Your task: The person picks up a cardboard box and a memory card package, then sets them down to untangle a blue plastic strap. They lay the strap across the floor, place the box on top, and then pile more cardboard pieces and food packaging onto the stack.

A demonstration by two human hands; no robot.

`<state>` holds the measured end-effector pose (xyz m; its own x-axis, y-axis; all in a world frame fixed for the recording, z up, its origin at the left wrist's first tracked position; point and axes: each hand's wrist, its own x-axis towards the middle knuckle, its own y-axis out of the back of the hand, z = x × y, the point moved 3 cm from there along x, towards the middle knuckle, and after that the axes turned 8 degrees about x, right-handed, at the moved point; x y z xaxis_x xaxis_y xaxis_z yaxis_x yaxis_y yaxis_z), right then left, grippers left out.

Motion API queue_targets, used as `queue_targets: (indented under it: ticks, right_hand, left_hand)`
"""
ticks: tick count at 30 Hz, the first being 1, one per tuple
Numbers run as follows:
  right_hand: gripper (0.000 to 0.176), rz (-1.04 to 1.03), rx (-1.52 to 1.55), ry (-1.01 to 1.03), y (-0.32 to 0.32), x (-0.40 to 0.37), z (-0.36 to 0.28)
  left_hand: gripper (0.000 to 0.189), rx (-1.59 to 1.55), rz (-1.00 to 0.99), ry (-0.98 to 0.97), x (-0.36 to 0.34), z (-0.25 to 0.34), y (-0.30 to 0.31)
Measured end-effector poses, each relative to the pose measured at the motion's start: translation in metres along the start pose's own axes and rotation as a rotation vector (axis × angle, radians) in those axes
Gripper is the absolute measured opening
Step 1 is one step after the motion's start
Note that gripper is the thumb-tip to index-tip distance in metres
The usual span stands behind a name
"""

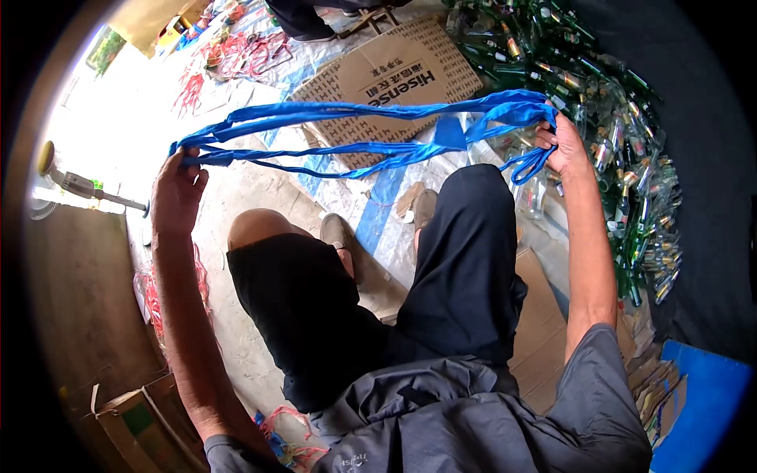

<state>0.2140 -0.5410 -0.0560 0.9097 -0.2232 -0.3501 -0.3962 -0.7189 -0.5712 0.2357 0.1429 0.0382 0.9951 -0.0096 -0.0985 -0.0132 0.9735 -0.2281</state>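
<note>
Several loops of a long blue cloth strip (359, 148) stretch between my two raised hands, above my knees. My left hand (177, 189) is closed round the left end of the loops, its thumb and fingers pinching them. At the right end, my right hand (564, 142) grips the gathered strip in its fingers, and a short loop hangs below it. Near the right part of the lower strands a wider flap of the blue cloth shows. Both arms are held out well apart.
A flattened Hisense cardboard box (386, 83) lies ahead on plastic sheeting. A large heap of glass bottles (623, 158) covers the right side. Red and white string (244, 59) lies at upper left, beyond a standing fan (87, 185). Another person's leg (300, 20) is at the top.
</note>
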Motion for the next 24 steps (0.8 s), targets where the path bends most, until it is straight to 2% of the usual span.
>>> queue_targets:
  ticks: [5, 10, 17, 20, 21, 24]
  right_hand:
    - [0.029, -0.013, -0.048, 0.047, -0.006, -0.009, -0.010]
    - [0.029, 0.021, -0.151, 0.128, -0.008, -0.015, -0.012]
    - [0.029, -0.034, -0.217, 0.165, 0.013, -0.018, -0.008]
    - [0.033, 0.135, -0.334, 0.210, 0.025, -0.015, -0.004]
    - [0.035, 0.072, -0.363, 0.177, 0.038, -0.008, -0.004]
    - [0.035, 0.081, -0.275, 0.133, 0.059, -0.005, 0.002]
  left_hand:
    - [0.021, 0.010, 0.056, -0.034, -0.011, 0.005, 0.014]
    - [0.029, 0.041, 0.015, -0.072, -0.014, 0.015, 0.018]
    - [0.034, 0.048, -0.073, -0.128, -0.006, 0.035, -0.012]
    - [0.036, 0.105, 0.032, -0.151, -0.014, 0.046, -0.043]
    - [0.036, 0.111, 0.014, -0.150, -0.014, 0.047, -0.048]
    - [0.036, 0.187, 0.039, -0.140, -0.014, 0.045, -0.057]
